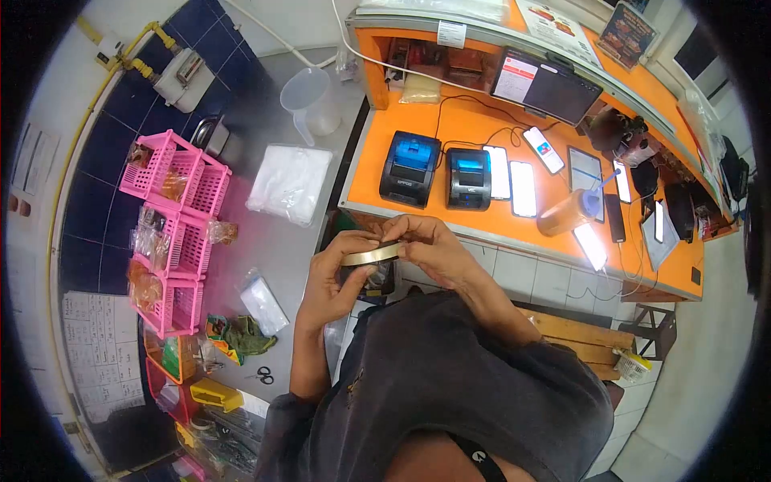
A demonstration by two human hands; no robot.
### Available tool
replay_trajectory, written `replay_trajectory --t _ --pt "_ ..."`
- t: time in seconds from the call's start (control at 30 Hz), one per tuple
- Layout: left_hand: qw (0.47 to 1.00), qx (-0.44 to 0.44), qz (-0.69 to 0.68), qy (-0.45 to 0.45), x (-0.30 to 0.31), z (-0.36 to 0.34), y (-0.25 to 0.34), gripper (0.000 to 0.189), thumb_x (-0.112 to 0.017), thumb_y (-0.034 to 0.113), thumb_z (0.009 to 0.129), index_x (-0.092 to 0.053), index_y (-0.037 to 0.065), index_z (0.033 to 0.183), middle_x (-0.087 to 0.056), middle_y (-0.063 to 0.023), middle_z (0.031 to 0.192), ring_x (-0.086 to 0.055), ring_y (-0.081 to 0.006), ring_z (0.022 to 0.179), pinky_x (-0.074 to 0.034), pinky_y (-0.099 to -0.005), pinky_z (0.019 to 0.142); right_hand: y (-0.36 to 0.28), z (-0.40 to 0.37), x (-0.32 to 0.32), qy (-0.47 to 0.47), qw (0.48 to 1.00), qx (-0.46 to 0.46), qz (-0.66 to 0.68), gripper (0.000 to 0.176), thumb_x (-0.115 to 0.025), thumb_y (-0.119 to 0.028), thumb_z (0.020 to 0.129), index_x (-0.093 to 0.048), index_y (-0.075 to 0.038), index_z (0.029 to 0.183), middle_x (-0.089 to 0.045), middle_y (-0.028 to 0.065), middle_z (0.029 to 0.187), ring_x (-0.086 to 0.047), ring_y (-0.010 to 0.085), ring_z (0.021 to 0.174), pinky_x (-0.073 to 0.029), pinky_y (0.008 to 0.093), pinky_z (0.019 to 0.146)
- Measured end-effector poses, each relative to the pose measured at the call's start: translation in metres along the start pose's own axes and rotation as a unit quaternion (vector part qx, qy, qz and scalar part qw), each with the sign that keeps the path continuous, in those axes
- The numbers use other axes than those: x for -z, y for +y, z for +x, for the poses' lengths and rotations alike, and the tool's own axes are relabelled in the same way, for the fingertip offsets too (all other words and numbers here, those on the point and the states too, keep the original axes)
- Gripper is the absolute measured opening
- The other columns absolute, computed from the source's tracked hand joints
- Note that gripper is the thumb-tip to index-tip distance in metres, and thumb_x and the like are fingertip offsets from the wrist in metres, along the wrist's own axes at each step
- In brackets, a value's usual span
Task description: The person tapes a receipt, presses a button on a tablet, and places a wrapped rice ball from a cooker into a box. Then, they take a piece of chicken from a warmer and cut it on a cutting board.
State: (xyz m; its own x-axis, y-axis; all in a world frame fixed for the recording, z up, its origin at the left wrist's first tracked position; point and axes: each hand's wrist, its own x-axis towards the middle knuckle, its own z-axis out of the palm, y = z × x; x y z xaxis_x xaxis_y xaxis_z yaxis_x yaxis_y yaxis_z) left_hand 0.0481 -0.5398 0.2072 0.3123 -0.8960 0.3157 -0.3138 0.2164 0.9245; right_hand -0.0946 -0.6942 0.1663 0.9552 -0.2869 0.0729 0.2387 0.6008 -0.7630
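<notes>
A narrow roll of pale yellowish tape (371, 256) is held up in front of my chest, seen nearly edge-on. My left hand (336, 271) grips its left side, with the thumb below and the fingers over the top. At the roll's right end, the fingertips of my right hand (438, 251) are pinched together on its edge. Whether a loose end of tape is between those fingertips is too small to tell. Both hands are over the gap between the metal counter and the orange desk.
On the metal counter (241, 293) are pink baskets (189, 233), a stack of clear plastic bags (291, 183), a measuring jug (309, 104) and scissors (261, 375). The orange desk (365, 173) carries two receipt printers (409, 169), several phones, a monitor (546, 84) and a lidded cup (566, 213).
</notes>
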Motion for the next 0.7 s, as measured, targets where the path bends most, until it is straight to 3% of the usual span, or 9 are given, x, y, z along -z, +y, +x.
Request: replay_trajectory --t 0.5,0.7 --pt "0.996 0.049 -0.079 -0.002 0.001 -0.008 -0.013 0.026 -0.065 -0.001 0.087 -0.061 0.001 0.113 -0.062 -0.0145 0.118 -0.06 -0.0202 0.11 -0.046 -0.0317 0.096 0.005 -0.003 0.008 0.006 1.0 -0.025 -0.001 0.03 -0.06 0.011 0.08 -0.067 0.0 0.107 -0.063 0.0075 0.113 -0.062 0.0141 0.103 -0.051 0.0278 0.092" --pt "0.995 0.042 -0.094 -0.005 0.002 -0.005 -0.014 0.026 -0.065 0.0 0.088 -0.062 0.0 0.113 -0.063 -0.0148 0.118 -0.061 -0.0202 0.109 -0.046 -0.032 0.096 -0.008 -0.008 -0.002 0.02 0.999 -0.034 0.024 0.025 -0.058 0.006 0.085 -0.067 0.0 0.107 -0.063 0.0066 0.107 -0.061 0.0132 0.098 -0.049 0.027 0.09"
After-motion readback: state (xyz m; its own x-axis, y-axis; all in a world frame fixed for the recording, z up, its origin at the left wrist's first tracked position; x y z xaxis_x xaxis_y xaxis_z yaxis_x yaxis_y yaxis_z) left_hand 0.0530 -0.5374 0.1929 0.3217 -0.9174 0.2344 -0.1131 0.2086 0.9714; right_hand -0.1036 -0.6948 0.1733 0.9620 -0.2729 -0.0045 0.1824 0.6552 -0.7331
